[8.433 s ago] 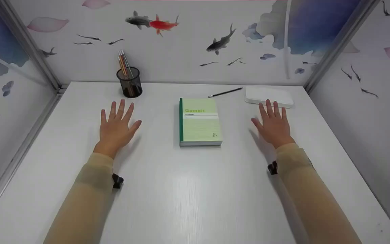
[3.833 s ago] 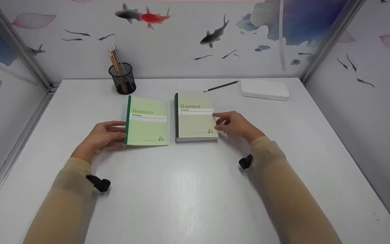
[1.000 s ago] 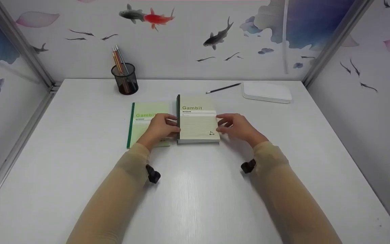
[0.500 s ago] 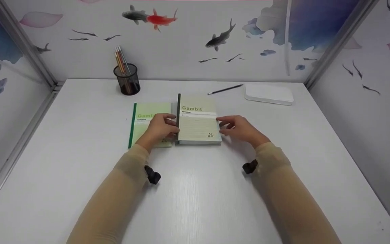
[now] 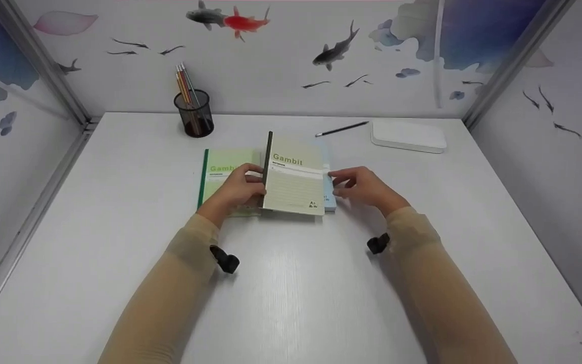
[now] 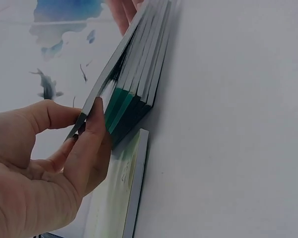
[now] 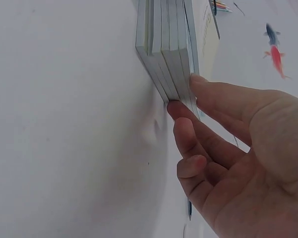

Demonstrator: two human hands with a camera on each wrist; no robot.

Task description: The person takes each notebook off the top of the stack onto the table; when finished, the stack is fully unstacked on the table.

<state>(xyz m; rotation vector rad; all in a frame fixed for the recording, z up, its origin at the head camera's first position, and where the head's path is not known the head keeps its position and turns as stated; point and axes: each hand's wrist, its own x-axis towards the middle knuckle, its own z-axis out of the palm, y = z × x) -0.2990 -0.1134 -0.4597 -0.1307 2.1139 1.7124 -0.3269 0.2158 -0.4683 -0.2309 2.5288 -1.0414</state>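
My left hand pinches the spine side of a cream notebook marked "Gambit". That notebook is tilted, its spine side raised off the stack below, as the left wrist view shows. A pale blue notebook peeks out under it at the right, on top of the stack of several notebooks. My right hand holds the stack's right edge with thumb and index fingertips, its other fingers curled. A light green notebook lies flat to the left, partly covered by my left hand.
A black mesh cup with several pencils stands at the back left. Toward the back right lie a dark pencil and a white flat case. White patterned panels border the table at the back and sides.
Earlier the green notebook went from the stack's top to the left. My left hand then moved to the cream notebook's spine and has now raised and tilted it, exposing the blue one beneath.
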